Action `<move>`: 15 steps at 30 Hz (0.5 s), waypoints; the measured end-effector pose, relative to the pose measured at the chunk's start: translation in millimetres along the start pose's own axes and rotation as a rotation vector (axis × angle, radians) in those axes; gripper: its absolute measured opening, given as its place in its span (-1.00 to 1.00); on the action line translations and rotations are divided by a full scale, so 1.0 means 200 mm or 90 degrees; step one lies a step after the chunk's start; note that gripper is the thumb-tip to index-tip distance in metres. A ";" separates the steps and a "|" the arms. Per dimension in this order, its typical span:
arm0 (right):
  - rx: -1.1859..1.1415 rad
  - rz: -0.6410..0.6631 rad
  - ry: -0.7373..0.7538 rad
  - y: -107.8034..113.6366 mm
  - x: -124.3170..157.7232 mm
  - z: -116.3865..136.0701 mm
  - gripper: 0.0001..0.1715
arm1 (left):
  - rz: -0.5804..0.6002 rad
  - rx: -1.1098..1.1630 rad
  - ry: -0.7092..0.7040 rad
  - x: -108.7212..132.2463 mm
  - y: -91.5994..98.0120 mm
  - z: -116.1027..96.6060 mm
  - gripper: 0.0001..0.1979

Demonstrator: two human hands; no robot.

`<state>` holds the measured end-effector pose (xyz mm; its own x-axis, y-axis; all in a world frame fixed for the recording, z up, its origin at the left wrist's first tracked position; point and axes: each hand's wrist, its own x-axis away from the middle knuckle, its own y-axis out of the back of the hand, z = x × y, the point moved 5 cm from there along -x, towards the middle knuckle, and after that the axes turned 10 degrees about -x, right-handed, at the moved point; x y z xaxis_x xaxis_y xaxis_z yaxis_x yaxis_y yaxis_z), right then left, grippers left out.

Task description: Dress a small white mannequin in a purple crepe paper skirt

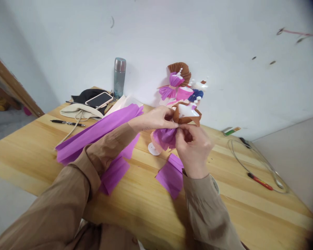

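Observation:
A small white mannequin torso point(187, 110), dressed in brown paper point(181, 119) on top and a gathered purple crepe paper skirt point(165, 139), is tilted between my hands. My left hand point(159, 118) is closed on it from the left, thumb pressed at the waist. From the right, my right hand point(195, 146) pinches at the same spot, where the purple and brown papers meet. Anything thin between the fingertips is too small to make out. A round white base point(153, 149) shows below the skirt. Purple paper pieces point(170, 175) lie beneath my hands.
Behind stand more dressed mannequins point(176, 80) against the wall. A long purple crepe sheet point(99, 133), pen point(67, 123), phone point(99, 100), cloth bag point(79, 110) and flask point(119, 78) are on the left of the wooden table point(250, 215). A cable point(234, 156) and red-handled tool point(260, 181) lie right.

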<state>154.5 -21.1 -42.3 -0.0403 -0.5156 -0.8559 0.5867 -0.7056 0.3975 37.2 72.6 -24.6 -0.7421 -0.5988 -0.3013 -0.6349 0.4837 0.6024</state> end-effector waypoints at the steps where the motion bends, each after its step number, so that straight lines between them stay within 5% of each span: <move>1: 0.002 0.000 0.001 0.00 0.00 0.00 -0.85 | -0.001 -0.001 0.000 0.00 0.00 0.00 -0.81; 15: 0.007 0.015 -0.036 0.00 -0.01 0.01 -0.82 | 0.005 0.033 0.010 0.00 0.00 -0.01 -0.82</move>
<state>153.2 -20.3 -39.7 -0.0721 -0.5579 -0.8268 0.5792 -0.6982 0.4207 37.1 71.0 -23.3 -0.7441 -0.6046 -0.2842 -0.6392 0.5206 0.5661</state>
